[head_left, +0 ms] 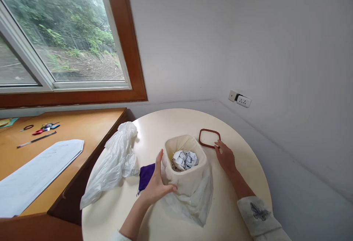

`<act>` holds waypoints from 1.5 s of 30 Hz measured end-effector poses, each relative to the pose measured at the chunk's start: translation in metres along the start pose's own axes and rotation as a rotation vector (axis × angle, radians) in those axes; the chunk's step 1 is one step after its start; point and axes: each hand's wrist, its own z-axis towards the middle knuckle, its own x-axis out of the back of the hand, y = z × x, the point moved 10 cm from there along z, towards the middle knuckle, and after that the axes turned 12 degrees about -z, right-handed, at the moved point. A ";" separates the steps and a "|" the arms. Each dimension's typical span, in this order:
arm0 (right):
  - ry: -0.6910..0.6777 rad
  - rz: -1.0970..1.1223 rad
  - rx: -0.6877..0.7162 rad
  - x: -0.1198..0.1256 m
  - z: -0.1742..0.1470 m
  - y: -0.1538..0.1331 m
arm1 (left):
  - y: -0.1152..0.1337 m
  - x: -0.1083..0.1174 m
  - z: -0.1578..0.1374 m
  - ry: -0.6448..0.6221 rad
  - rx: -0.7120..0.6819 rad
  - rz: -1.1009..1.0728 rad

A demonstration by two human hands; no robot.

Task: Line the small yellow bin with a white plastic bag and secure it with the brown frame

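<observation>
A small cream trash bin (185,181) stands on the round table, lined with a thin translucent plastic bag (202,197) that hangs over its outside. Crumpled white paper (184,160) lies inside. My left hand (154,186) is spread at the bin's near left corner, thumb against the front and fingers along the left side, not closed around it. To the right of the bin, my right hand (226,157) pinches the near right corner of a reddish-brown rounded rectangular ring (207,145), which is at table level.
A crumpled white plastic bag (116,160) and a purple cloth pouch (145,176) lie left of the bin on the cream table (176,118). The wooden desk (91,119) holds paper sheets (41,175), a pen (36,139) and keys (48,126). Walls and a window border the table.
</observation>
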 end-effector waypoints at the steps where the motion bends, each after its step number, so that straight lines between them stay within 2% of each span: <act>1: 0.045 0.017 0.016 0.010 -0.002 -0.004 | 0.008 0.008 -0.001 0.026 -0.030 0.021; 4: 0.029 0.035 0.052 0.024 -0.010 -0.019 | 0.023 0.037 0.001 0.146 -0.043 0.129; 7: -0.194 0.035 0.030 0.015 -0.020 -0.031 | 0.011 0.063 0.006 0.238 0.151 0.424; 10: -0.423 0.007 0.004 -0.001 -0.033 -0.040 | -0.006 0.067 0.011 0.169 0.330 0.732; 12: -0.491 0.015 0.013 -0.007 -0.038 -0.046 | -0.014 0.061 0.014 0.106 0.362 0.859; 14: -0.502 0.083 0.011 -0.010 -0.039 -0.048 | -0.018 0.055 0.017 0.076 0.368 0.899; 18: -0.505 0.261 -0.016 -0.012 -0.035 -0.046 | -0.019 0.050 0.022 0.086 0.354 0.812; 21: -0.487 0.399 -0.032 -0.004 -0.027 -0.045 | -0.009 0.052 0.030 0.116 0.329 0.680; 27: -0.423 0.876 -0.246 0.029 -0.007 -0.043 | 0.037 0.057 0.044 0.171 0.251 0.334; 32: -0.301 0.978 -0.302 0.066 0.004 -0.043 | 0.082 0.062 0.038 0.209 0.099 -0.057; 34: -0.270 1.014 -0.303 0.080 0.005 -0.041 | 0.096 0.064 0.031 0.200 0.057 -0.151; 37: -0.268 1.090 -0.303 0.096 0.002 -0.036 | 0.108 0.071 0.016 0.164 0.063 -0.155; 41: -0.310 1.146 -0.320 0.109 -0.003 -0.015 | 0.116 0.088 -0.004 0.080 0.090 -0.041; 43: -0.327 1.110 -0.273 0.117 -0.003 -0.004 | 0.121 0.093 -0.010 -0.010 0.090 0.052; 45: -0.361 0.982 -0.163 0.128 -0.001 0.000 | 0.128 0.094 -0.016 -0.118 0.095 0.208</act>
